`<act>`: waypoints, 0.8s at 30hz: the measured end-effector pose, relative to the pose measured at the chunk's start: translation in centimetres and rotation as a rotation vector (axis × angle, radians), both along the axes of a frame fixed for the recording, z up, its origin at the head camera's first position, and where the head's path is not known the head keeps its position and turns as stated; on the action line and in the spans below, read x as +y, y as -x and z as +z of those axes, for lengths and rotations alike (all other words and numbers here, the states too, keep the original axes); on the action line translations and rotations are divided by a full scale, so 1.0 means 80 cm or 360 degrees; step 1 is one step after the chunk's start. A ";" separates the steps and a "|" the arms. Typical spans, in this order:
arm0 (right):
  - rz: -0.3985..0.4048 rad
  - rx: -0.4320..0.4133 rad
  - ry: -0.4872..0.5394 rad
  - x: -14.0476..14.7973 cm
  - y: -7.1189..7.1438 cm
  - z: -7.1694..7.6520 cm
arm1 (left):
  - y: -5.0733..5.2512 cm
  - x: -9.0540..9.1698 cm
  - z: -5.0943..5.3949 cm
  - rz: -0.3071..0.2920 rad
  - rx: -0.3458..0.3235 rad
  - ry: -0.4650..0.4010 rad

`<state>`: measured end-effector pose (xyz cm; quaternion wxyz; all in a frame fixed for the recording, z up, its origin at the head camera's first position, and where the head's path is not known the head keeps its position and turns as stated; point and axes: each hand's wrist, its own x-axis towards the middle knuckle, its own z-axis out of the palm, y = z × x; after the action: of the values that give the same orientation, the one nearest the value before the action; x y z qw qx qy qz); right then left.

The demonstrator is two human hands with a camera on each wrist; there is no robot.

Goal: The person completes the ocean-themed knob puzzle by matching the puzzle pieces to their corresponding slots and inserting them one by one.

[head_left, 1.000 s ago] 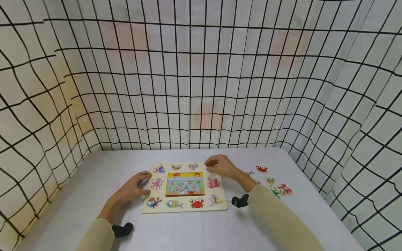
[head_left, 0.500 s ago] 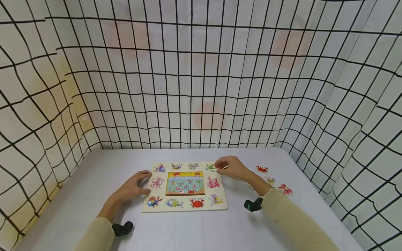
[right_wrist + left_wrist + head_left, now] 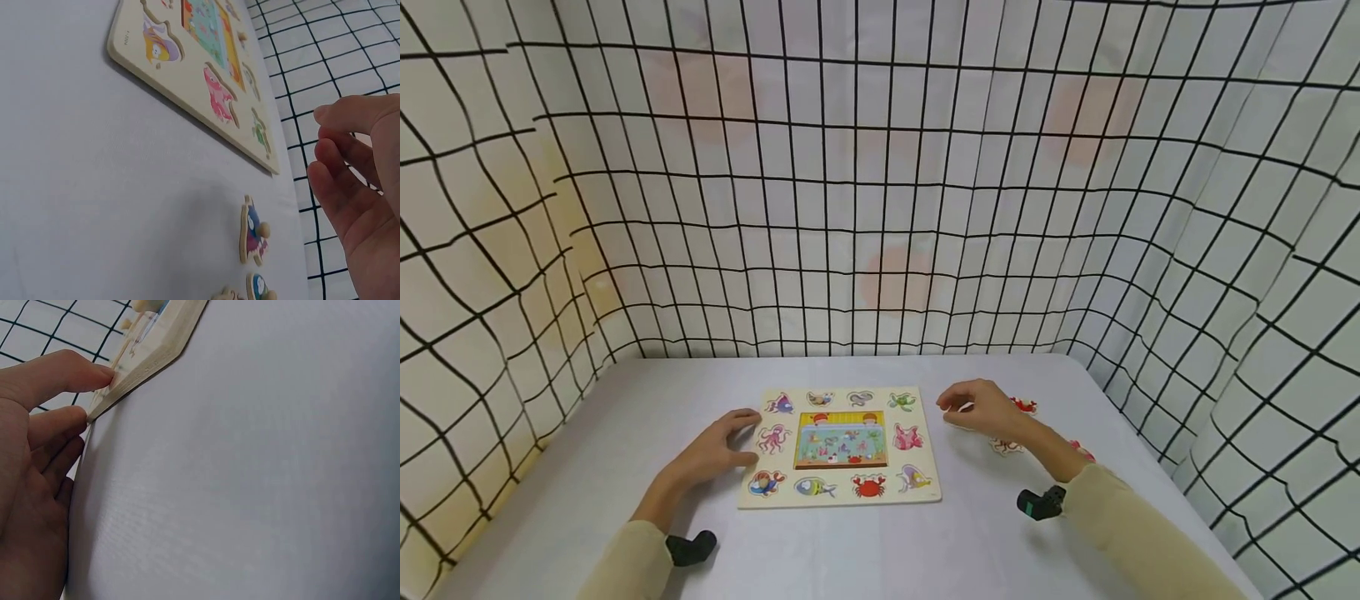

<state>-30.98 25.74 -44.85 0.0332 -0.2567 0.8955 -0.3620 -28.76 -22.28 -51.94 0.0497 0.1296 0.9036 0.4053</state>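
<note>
The cream puzzle board [image 3: 844,492] lies flat, with sea animal pictures around a central aquarium picture [image 3: 841,442]. At its left edge is my left hand [image 3: 711,454], thumb and fingers spread apart; in the left wrist view the fingertips of that hand [image 3: 37,456] touch the board's rim [image 3: 147,370]. My right hand [image 3: 988,410] hovers to the right of the board, fingers loosely bent. The right wrist view shows this hand [image 3: 362,175] holding nothing, and a knobbed blue and purple piece [image 3: 251,234] lying on the table.
Partly behind the right hand and forearm lie loose pieces: a red crab [image 3: 1024,406], an octopus-like piece [image 3: 1006,447] and a red piece [image 3: 1081,450]. White cloth covers the table [image 3: 820,554]. Black netting over white sheets rises at the back and both sides.
My right hand has moved right, from the board's top right corner to beside the board, uncovering the green turtle there. My left hand has stayed at the left edge.
</note>
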 end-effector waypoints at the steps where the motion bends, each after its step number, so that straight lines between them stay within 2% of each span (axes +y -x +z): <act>1: 0.0000 -0.0005 0.0005 0.003 -0.003 0.001 | 0.000 -0.001 0.000 0.0001 0.0000 0.0003; 9: -0.0092 0.0041 -0.0007 0.031 -0.024 0.002 | -0.002 0.000 0.000 0.0012 -0.0012 0.0015; 15: -0.0130 0.0080 -0.0062 0.058 -0.038 -0.005 | -0.002 -0.001 -0.002 0.0041 -0.0024 0.0031; 24: -0.0076 0.0092 -0.0062 0.097 -0.059 -0.007 | -0.001 0.001 0.001 0.0029 -0.0024 0.0017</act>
<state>-26.25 33.53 -45.42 0.0036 -0.2448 0.9089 -0.3375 -28.65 -22.17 -51.86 0.0535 0.1180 0.9065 0.4019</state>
